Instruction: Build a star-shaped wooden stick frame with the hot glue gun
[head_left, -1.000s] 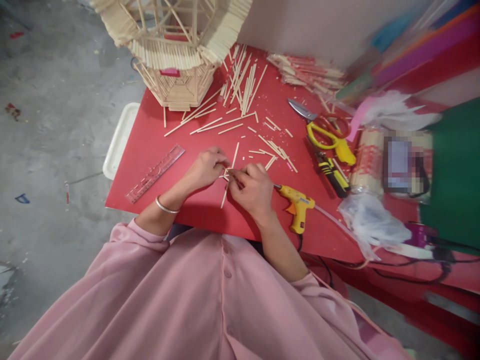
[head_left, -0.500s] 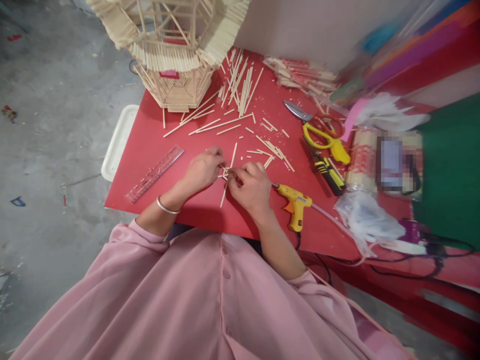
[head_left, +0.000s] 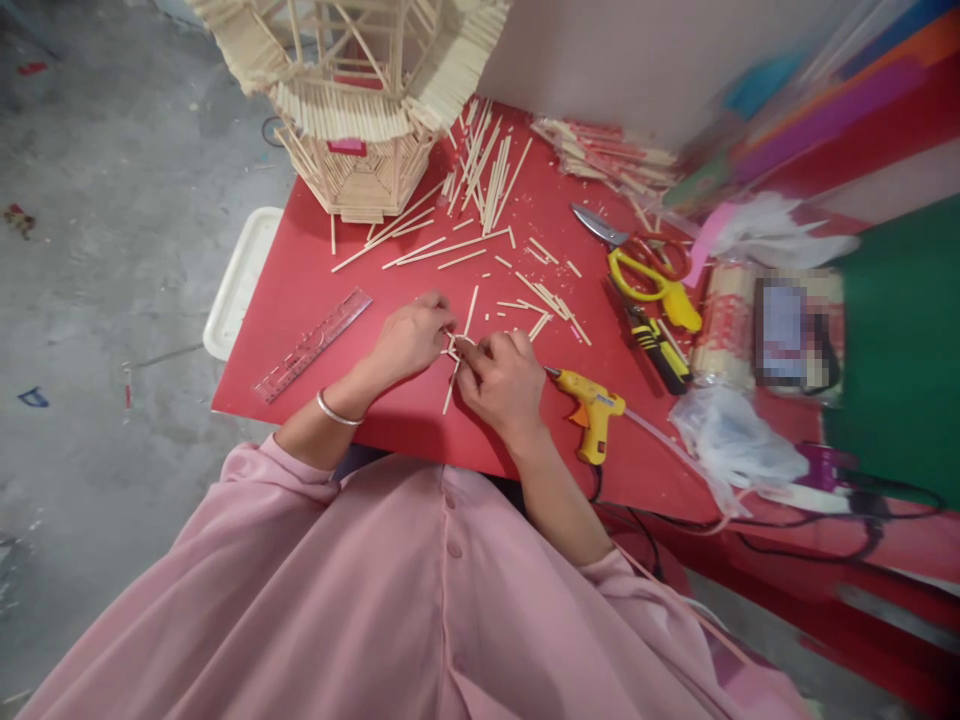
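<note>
A small piece made of thin wooden sticks (head_left: 453, 352) lies low over the red tabletop between my hands, with one long stick (head_left: 471, 311) running through it towards and away from me. My left hand (head_left: 409, 342), with a silver bangle at the wrist, pinches its left side. From the right, the bent fingers of my right hand (head_left: 504, 380) close on the same piece. Fingertips hide part of the joint. Just right of my right hand lies a yellow glue gun (head_left: 592, 405), its nozzle close to the knuckles.
A stick-built model house (head_left: 367, 130) stands at the back left. Loose sticks (head_left: 487, 170) are scattered beyond my hands. A clear ruler (head_left: 313, 345) lies left; scissors (head_left: 637, 270), a yellow-black cutter (head_left: 660, 350), stick packs (head_left: 724, 320) and a plastic bag (head_left: 739, 440) lie right.
The whole view has shifted slightly. Both hands stay at the stick piece, with only small finger movements; nothing has been let go.
</note>
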